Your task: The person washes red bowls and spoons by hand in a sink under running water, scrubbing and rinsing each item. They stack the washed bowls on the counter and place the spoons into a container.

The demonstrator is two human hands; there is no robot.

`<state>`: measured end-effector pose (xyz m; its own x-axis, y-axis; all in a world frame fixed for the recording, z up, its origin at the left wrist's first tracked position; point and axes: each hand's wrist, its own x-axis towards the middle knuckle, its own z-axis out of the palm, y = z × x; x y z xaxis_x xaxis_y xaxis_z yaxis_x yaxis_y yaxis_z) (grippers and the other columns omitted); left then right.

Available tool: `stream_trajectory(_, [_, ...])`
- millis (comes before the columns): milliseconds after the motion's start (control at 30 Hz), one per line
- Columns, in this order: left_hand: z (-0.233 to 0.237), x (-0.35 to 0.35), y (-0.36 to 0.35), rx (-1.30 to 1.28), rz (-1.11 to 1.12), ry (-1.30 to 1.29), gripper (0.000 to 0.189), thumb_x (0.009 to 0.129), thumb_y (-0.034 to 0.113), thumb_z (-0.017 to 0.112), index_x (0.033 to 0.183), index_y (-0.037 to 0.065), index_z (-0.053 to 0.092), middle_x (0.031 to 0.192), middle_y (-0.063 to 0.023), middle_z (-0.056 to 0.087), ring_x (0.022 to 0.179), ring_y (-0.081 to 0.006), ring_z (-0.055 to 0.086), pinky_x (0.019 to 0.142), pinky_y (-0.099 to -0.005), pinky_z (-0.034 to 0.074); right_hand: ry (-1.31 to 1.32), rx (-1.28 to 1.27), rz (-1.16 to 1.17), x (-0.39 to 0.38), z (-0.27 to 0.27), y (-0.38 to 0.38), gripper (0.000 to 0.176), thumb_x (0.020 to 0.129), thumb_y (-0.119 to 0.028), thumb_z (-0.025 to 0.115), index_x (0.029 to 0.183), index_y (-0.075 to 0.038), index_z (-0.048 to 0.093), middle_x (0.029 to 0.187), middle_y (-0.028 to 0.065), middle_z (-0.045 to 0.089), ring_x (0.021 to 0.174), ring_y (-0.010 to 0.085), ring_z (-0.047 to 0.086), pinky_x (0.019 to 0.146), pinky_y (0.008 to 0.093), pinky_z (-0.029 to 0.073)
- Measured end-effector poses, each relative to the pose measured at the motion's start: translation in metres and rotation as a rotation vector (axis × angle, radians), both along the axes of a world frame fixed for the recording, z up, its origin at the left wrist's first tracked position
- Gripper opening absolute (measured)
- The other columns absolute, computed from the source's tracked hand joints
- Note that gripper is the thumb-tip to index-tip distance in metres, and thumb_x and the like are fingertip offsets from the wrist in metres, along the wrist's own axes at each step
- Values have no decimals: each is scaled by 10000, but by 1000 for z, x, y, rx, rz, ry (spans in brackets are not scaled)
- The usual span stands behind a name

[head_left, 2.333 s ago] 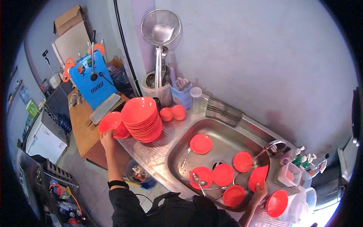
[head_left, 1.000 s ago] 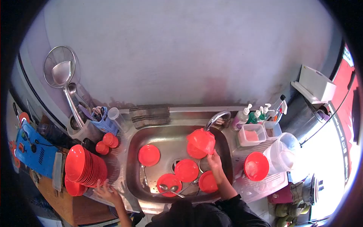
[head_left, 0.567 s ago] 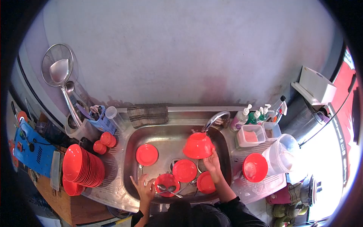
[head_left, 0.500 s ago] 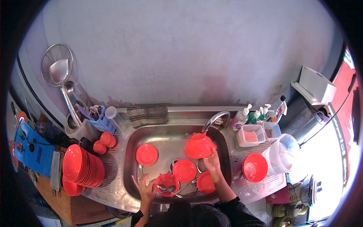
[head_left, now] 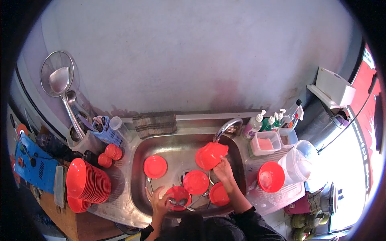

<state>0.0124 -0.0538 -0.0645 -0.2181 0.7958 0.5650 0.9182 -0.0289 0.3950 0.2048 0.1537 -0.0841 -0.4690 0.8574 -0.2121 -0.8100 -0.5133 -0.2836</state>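
My right hand [head_left: 223,170] grips a red bowl [head_left: 210,156] by its lower edge. The bowl is tilted under the spout of the curved metal faucet [head_left: 227,127]. Low on the left side of the sink [head_left: 138,154], my left hand [head_left: 159,203] has its fingers apart, the tips at the edge of a red bowl [head_left: 185,193] with metal spoons [head_left: 181,202] in it. Between the hands lies a round red dish [head_left: 196,182]. Another red dish [head_left: 155,166] rests at the sink's left, and a further red bowl [head_left: 219,195] is partly behind my right forearm.
A tall stack of red bowls [head_left: 90,180] stands on the left ledge beside small red cups [head_left: 112,152]. On the right are a soapy red bowl [head_left: 271,177], a clear plastic tub [head_left: 299,162], a sponge box [head_left: 265,143] and pump bottles [head_left: 254,126]. A dark cloth [head_left: 155,125] lies behind.
The bowl in my right hand has turned and tilted differently under the faucet. My left hand has shifted slightly right toward the bowl with spoons, its fingers more curled.
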Motion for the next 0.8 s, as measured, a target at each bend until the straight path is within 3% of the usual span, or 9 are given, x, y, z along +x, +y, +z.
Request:
stream_trajectory(67, [-1, -1, 1, -2, 0, 2, 189, 540, -9, 529, 660, 135, 551, 911, -68, 467, 916, -221, 450, 918, -557, 114, -15, 12, 31, -3, 1, 1, 296, 785, -135, 421, 1057, -19, 411, 1069, 86, 476, 1012, 206, 435, 895, 347, 315])
stream_trajectory(133, [-1, -2, 2, -6, 2, 4, 184, 543, -7, 531, 657, 136, 550, 910, -67, 468, 915, -220, 451, 919, -556, 115, -238, 235, 36, -7, 3, 2, 306, 808, -172, 394, 1073, -20, 401, 1089, 87, 462, 1021, 209, 428, 898, 349, 305])
stream_trajectory(233, [0, -3, 3, -1, -4, -5, 187, 547, -12, 531, 655, 139, 550, 909, -68, 468, 910, -217, 455, 919, -555, 118, -257, 257, -3, -9, 10, -1, 336, 825, -230, 369, 1092, -26, 388, 1118, 87, 440, 1031, 209, 421, 899, 355, 299])
stream_trajectory(533, [-6, -4, 2, -31, -5, -33, 199, 573, -5, 521, 692, 148, 568, 885, -73, 480, 884, -202, 470, 910, -559, 113, -79, 192, -89, 22, -20, 17, 478, 775, -397, 420, 1126, -75, 377, 1125, 60, 440, 1058, 203, 392, 925, 363, 262])
stream_trajectory(633, [-1, -2, 12, -60, -10, -127, 192, 591, -14, 499, 714, 116, 568, 872, -86, 491, 881, -222, 470, 921, -487, 180, -66, 97, -38, 32, -19, 16, 454, 764, -402, 431, 1102, -99, 408, 1112, 63, 452, 1033, 217, 417, 896, 378, 303])
stream_trajectory(700, [-2, -1, 30, -102, -105, -467, 188, 638, -10, 481, 778, 84, 565, 863, -107, 502, 864, -247, 475, 880, -390, 289, -49, 62, -6, 35, -24, 18, 436, 768, -394, 425, 1094, -104, 417, 1109, 63, 455, 1025, 221, 425, 886, 386, 316])
stream_trajectory(733, [-4, -1, 40, -106, -101, -472, 188, 638, -10, 481, 778, 84, 565, 863, -107, 502, 864, -247, 475, 880, -390, 289, -21, 1, 30, 36, -37, 22, 427, 769, -389, 420, 1090, -107, 422, 1106, 64, 458, 1021, 225, 428, 880, 392, 323])
stream_trajectory(800, [-15, -2, 63, -144, -255, -611, 175, 693, 10, 471, 844, 45, 552, 874, -116, 515, 854, -234, 490, 794, -305, 368, 7, -60, 66, 34, -42, 22, 419, 770, -384, 414, 1087, -110, 427, 1104, 66, 460, 1017, 228, 432, 873, 399, 331])
